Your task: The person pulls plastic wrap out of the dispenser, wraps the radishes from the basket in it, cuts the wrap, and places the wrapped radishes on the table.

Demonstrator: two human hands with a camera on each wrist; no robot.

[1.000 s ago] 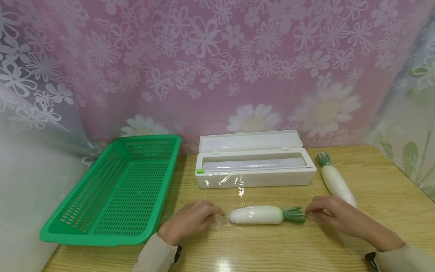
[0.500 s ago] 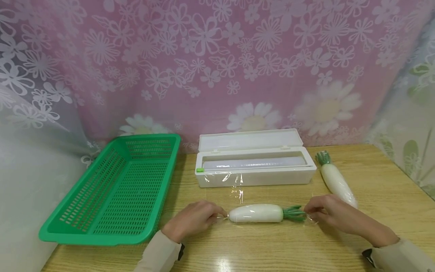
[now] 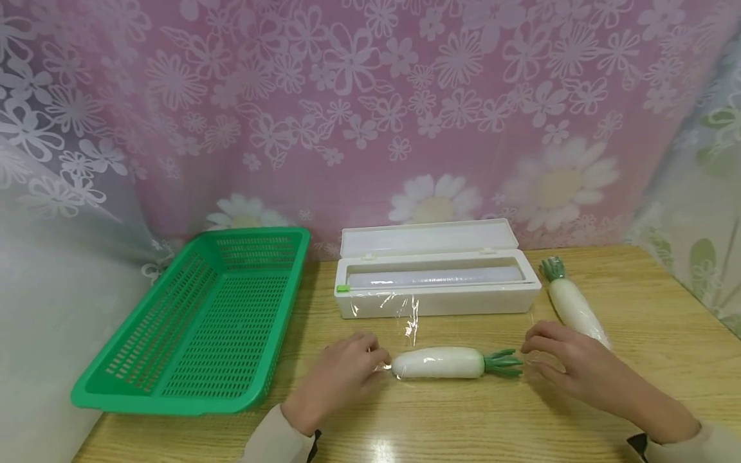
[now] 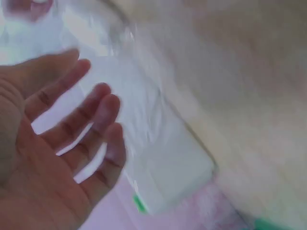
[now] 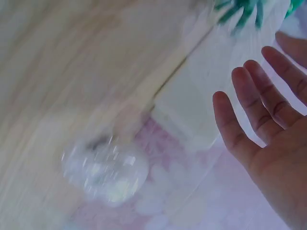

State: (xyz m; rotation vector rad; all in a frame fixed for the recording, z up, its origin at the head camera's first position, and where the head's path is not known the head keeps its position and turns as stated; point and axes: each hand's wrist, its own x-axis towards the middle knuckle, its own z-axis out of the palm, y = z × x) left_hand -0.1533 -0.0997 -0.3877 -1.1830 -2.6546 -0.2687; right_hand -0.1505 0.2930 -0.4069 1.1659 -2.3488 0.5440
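A white daikon [image 3: 440, 363] with short green stalks lies sideways on the table, clear plastic wrap [image 3: 412, 321] over it and running back to the wrap dispenser. At its tip is my left hand [image 3: 343, 372], fingers loosely bent; the left wrist view shows this hand [image 4: 62, 134] with thumb and index fingertip close together and no firm grip visible. Beyond the green stalks sits my right hand [image 3: 579, 366], fingers bent near the film's edge. In the right wrist view the right hand [image 5: 273, 120] has relaxed, slightly spread fingers holding nothing visible.
The white dispenser box [image 3: 440, 302] stands behind the daikon with its lid up and a film roll [image 3: 434, 278] inside. A second daikon [image 3: 573, 305], film-wrapped, lies behind my right hand. At the left is a green basket [image 3: 173, 405]. A floral curtain [image 3: 370, 128] hangs behind.
Both hands have changed finger posture at the daikon's ends, the left hand turning and rising slightly. Film gathered beside the tip and stalks half a second ago. The daikon stays about in place.
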